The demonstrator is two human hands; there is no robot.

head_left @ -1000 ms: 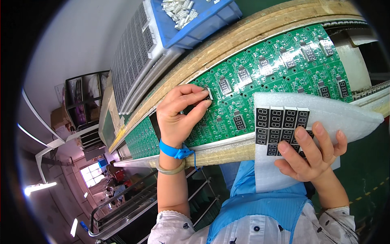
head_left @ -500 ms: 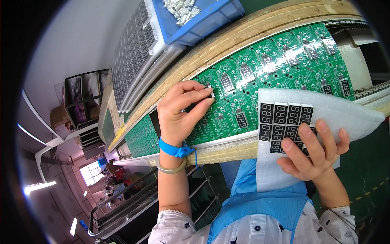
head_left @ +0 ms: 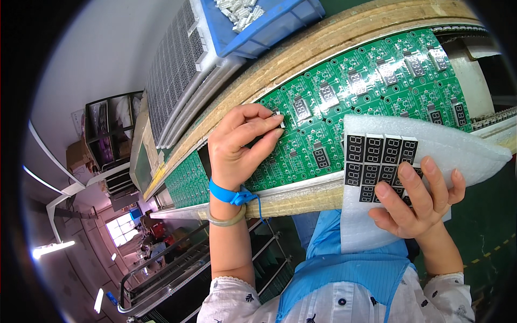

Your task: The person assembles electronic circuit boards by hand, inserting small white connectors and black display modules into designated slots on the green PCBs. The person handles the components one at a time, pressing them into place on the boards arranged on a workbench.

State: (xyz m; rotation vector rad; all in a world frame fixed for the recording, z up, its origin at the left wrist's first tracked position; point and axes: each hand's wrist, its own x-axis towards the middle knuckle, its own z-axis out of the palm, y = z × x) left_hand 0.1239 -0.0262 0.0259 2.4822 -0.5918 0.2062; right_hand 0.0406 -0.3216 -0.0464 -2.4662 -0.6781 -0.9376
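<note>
Near the board's upper left edge, my left hand is closed, with thumb and fingertips pinching a small digit display, mostly hidden by the fingers. It is held right at the green circuit board panel, where several other displays sit in place. A white foam sheet overlaps the board's near edge on the right. On it stands a block of black digit displays in rows. My right hand rests spread over the lower right of that block, fingertips touching it and covering some pieces.
A wooden rail runs along the panel's far side. Beyond it are a blue bin of white connectors and stacked foam trays of displays. A metal rack stands at lower left. Further green boards continue leftward.
The left hand has shifted very slightly left, still pinching the display at the board. The foam sheet and right hand have moved marginally right.
</note>
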